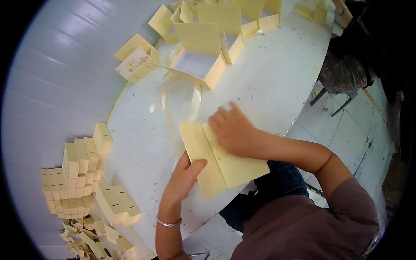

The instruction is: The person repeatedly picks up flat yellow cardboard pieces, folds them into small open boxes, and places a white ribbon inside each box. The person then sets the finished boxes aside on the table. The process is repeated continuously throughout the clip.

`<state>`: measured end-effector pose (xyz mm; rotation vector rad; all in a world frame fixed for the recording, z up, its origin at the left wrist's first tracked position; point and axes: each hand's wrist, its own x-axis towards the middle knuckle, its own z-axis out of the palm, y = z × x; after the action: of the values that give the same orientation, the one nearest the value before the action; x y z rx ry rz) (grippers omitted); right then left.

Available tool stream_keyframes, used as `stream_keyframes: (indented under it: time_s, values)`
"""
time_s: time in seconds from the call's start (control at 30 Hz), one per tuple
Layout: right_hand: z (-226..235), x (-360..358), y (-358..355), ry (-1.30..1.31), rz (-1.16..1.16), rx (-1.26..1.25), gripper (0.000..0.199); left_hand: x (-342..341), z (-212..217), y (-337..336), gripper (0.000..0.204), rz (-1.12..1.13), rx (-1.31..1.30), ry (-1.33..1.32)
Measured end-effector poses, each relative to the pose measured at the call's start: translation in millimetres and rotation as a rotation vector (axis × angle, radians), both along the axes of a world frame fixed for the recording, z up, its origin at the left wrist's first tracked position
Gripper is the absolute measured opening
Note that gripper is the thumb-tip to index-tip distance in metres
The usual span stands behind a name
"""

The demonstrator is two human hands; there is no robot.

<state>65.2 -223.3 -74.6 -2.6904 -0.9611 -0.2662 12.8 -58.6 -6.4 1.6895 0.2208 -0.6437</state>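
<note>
A pale yellow cardboard piece (238,167), folded along a crease like a box cover, lies tilted at the table's near edge. My left hand (184,175) grips its left edge, with the thumb on top and the fingers hidden beneath. Over the upper right panel is my right hand (232,132), its fingers smeared by motion; whether they touch the card cannot be made out. A cream satin ribbon (195,104) trails on the table just beyond the piece, running toward an open pale yellow box (195,63) with a white inside.
More open boxes (251,19) crowd the table's far side, one with a printed card (132,63). Closed boxes (82,160) are stacked at the left, above a heap of card pieces (93,238). A person (351,65) sits by a stool at the far right.
</note>
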Motion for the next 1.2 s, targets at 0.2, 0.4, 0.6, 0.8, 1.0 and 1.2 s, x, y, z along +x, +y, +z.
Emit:
stream_keyframes:
  time_s: [0.2, 0.4, 0.6, 0.8, 1.0, 1.2]
  values:
    - [11.1, 25.6, 5.6, 0.468, 0.273, 0.845, 0.036, -43.4, -31.6, 1.5, 0.046, 0.478, -0.267, 0.042]
    - [9.2, 73.6, -78.9, 1.137, 0.363, 1.424, 0.031, -73.1, -51.0, -6.4, 0.044, 0.660, -0.434, -0.086]
    - [1.8, 72.3, -104.5, 0.017, 0.039, 0.348, 0.024, -77.0, -54.4, -15.3, 0.042, 0.657, -0.541, -0.104]
    - [65.3, 22.8, -25.8, -0.328, 0.518, -0.460, 0.006, -73.0, -49.6, -21.6, 0.050, 0.630, -0.456, -0.263]
    - [35.5, 27.9, -14.0, -0.579, 0.519, -0.605, 0.008, -56.7, -35.2, -20.7, 0.066, 0.598, -0.089, -0.737]
    - [38.5, 35.9, -5.9, 0.047, 0.398, -0.230, 0.009, -51.9, -9.8, -10.4, 0.057, 0.551, 0.078, -0.935]
